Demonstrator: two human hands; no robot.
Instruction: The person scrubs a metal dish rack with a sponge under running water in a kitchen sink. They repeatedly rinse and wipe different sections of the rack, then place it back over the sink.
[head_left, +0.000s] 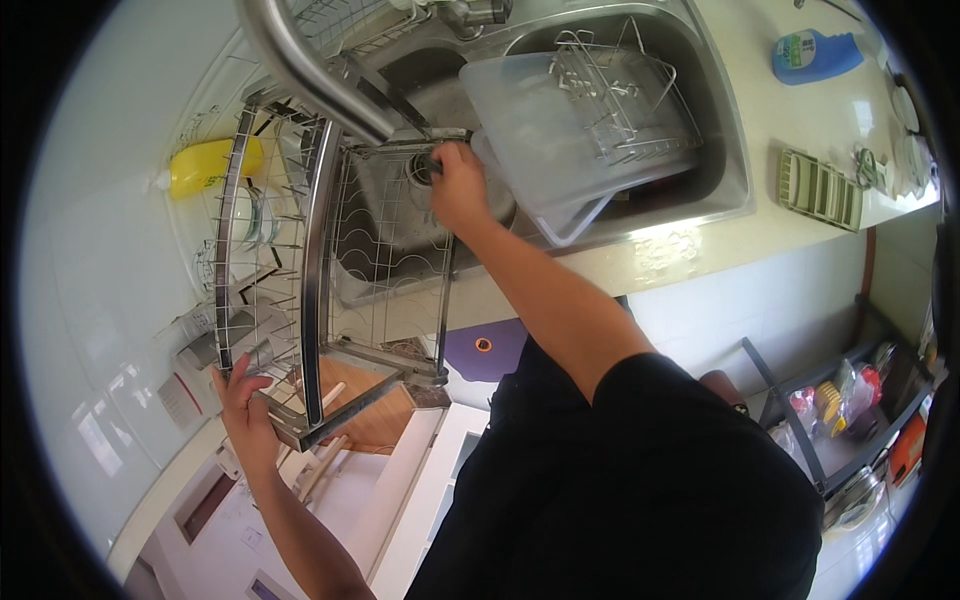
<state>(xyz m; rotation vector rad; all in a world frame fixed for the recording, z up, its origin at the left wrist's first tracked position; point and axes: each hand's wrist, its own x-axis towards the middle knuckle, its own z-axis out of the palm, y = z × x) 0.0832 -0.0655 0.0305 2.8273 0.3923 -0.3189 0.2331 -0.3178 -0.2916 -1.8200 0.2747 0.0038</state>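
Note:
A metal wire dish rack (313, 262) stands tilted over the left basin of a steel double sink (739, 161). At its lower end, my left hand (246, 409) touches the frame, thumb and fingers around its corner. My right hand (459, 187) is over the left basin with its fingers curled on a small dark object (435, 166), perhaps a cloth or scrubber, near the rack's far end. Beside it, a translucent plastic tray (525, 135) lies across the right basin. A small wire basket (611, 105) rests on the tray.
The curved steel faucet (307, 67) hangs over the rack. A yellow bottle (214, 166) and bowls (246, 216) stand behind the rack by the tiled wall. On the right counter are a blue bottle (814, 56) and a slatted plastic rack (819, 189). A grey-framed cart (832, 480) stands at right.

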